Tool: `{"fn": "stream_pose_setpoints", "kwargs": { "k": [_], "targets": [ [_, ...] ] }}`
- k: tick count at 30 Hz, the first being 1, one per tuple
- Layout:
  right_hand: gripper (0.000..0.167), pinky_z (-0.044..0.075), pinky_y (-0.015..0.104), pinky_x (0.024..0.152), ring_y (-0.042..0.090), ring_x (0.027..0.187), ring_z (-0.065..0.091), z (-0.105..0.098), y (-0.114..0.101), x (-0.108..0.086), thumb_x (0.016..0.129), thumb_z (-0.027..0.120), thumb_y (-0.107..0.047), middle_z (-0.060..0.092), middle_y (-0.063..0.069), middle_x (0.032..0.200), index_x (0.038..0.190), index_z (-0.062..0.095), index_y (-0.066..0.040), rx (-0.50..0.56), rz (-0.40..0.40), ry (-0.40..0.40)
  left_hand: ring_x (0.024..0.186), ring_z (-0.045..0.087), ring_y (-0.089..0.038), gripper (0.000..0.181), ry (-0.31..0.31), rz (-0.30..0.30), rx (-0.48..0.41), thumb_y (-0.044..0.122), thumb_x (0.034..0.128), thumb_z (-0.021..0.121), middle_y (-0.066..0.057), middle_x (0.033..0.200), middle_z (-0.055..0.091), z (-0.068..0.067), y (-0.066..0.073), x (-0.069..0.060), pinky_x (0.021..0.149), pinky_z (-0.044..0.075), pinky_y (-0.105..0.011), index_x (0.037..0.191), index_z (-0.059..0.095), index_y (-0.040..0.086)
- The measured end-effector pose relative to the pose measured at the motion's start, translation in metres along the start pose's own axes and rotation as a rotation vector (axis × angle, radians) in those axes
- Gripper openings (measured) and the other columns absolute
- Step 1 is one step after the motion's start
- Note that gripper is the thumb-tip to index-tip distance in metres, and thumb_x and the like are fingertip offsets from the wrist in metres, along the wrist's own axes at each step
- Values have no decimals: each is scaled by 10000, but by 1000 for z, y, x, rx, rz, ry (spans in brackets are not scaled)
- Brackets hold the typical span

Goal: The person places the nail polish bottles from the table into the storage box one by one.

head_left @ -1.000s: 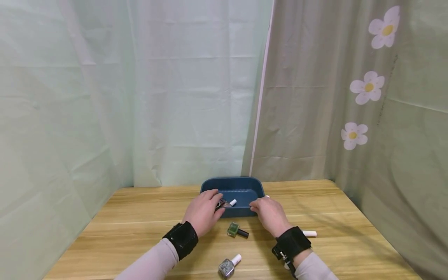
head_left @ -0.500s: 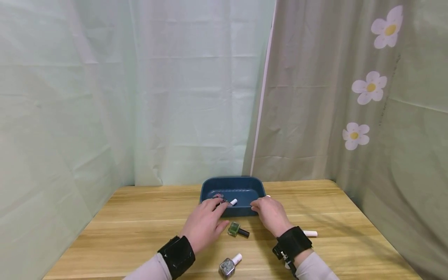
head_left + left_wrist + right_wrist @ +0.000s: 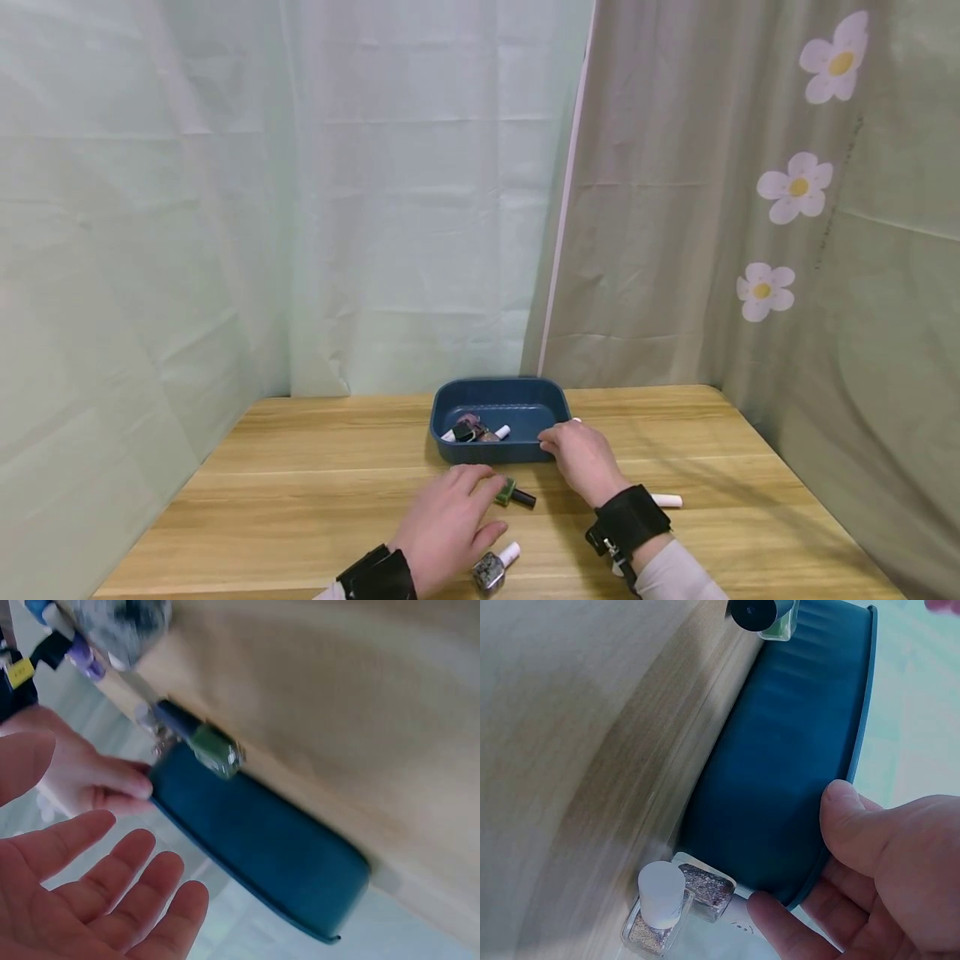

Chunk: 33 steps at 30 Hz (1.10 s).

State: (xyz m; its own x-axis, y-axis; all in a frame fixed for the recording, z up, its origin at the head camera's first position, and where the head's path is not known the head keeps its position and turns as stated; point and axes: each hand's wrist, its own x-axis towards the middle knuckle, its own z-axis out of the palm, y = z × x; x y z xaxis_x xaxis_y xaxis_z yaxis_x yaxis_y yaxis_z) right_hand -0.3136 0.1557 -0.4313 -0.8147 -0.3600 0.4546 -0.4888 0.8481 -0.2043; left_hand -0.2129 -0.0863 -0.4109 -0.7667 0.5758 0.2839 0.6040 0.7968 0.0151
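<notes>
My left hand (image 3: 446, 525), fingers spread and holding nothing, is over the table next to a green nail polish bottle with a black cap (image 3: 522, 498). A silver-glitter nail polish bottle with a white cap (image 3: 490, 572) lies near its thumb. My right hand (image 3: 587, 460) pinches the rim of a dark blue bin (image 3: 491, 454) at its front right corner. Several nail polish bottles (image 3: 467, 431) lie in the bin's left part. In the right wrist view, two glitter bottles, one white-capped (image 3: 660, 915) and one darker (image 3: 707, 891), stand or lie beside the bin's corner.
A white cap (image 3: 666, 500) shows on the wooden table (image 3: 300, 500) just right of my right wrist, its bottle hidden. Pale curtains (image 3: 412, 208) hang behind the table's back edge and along both sides.
My left hand has drawn back from the bin toward me, above the table by the green bottle, uncovering the bottles in the bin. The right hand stays on the rim.
</notes>
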Motion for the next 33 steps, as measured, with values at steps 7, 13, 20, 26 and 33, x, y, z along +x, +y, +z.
{"fn": "stream_pose_setpoints", "kwargs": {
  "k": [7, 13, 20, 26, 33],
  "targets": [
    [55, 622, 441, 791, 228, 867, 736, 0, 0, -1, 970, 827, -55, 790, 13, 899, 1004, 853, -88, 4, -2, 7, 1297, 616, -191, 556, -118, 1, -25, 542, 1044, 733, -24, 1418, 663, 7, 8, -7, 1089, 549, -424, 1456, 704, 169],
    [47, 612, 434, 765, 219, 852, 736, 2, 2, -1, 964, 834, -60, 783, 0, 882, 990, 848, -97, -12, -18, 16, 1290, 616, -194, 538, -119, 32, -43, 553, 1058, 708, -8, 1401, 662, 14, 10, -14, 1072, 554, -422, 1446, 703, 180],
    [46, 607, 427, 771, 210, 853, 730, 3, 3, 0, 972, 831, -73, 781, -11, 885, 999, 847, -106, -26, -11, 2, 1222, 625, -156, 524, -144, 98, -1, 531, 1044, 738, 10, 1335, 666, 22, 11, -17, 1038, 559, -380, 1434, 700, 183],
    [49, 610, 426, 769, 211, 858, 736, 3, 4, 0, 971, 830, -70, 783, -10, 892, 997, 847, -109, -21, -13, 3, 1189, 618, -147, 508, -189, 107, -8, 541, 1047, 728, 23, 1285, 652, 25, 10, -17, 995, 570, -358, 1415, 706, 191],
    [50, 610, 425, 770, 212, 849, 729, 3, 4, 0, 981, 821, -74, 780, -7, 886, 1010, 848, -103, -24, -21, -2, 1112, 607, -104, 491, -270, 54, -59, 550, 1041, 734, 50, 1258, 657, 28, 11, -15, 966, 571, -329, 1414, 694, 235]
  ]
}}
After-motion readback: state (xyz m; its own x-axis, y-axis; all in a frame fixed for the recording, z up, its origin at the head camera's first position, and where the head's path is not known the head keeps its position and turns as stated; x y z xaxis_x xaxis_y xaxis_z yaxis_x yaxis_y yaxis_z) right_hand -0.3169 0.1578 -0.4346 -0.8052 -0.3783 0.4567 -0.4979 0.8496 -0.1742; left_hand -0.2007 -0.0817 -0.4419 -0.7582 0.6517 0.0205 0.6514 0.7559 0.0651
